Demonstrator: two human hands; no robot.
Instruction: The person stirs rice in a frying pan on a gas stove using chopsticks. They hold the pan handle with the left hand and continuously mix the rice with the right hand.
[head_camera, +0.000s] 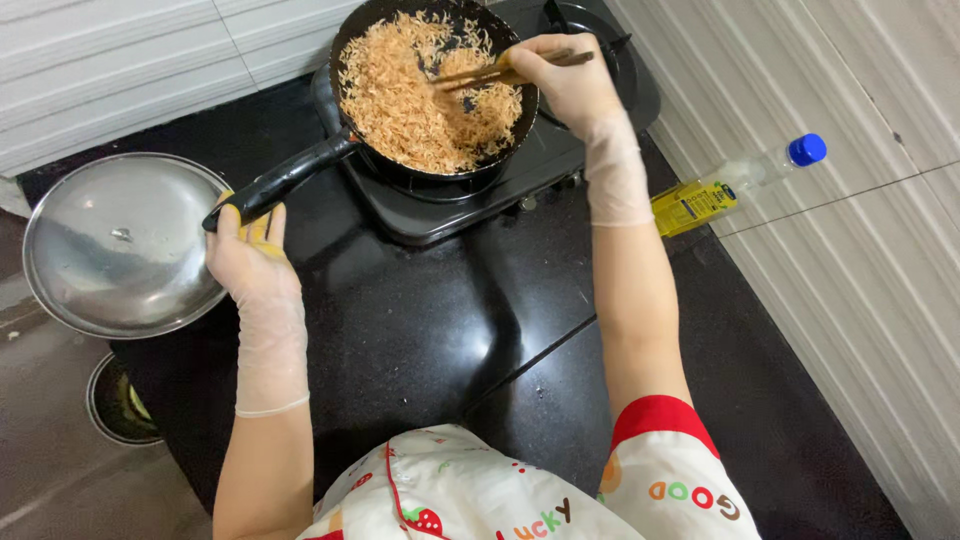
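Black frying pan (432, 85) on the burner — left grip (250, 250) closed round its handle (285, 180). Right grip (565, 80) pinches chopsticks (500, 72), tips in the dried shrimp (410, 100). Stirring underway — steady pan required. Steel lid (120, 245) lies left of the left grip.

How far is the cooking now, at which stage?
Done: the small dried food is in the pan on the stove, golden-brown. In hand: left hand holds the pan handle; right hand stirs with chopsticks. Left: nothing is served; the lid lies aside.
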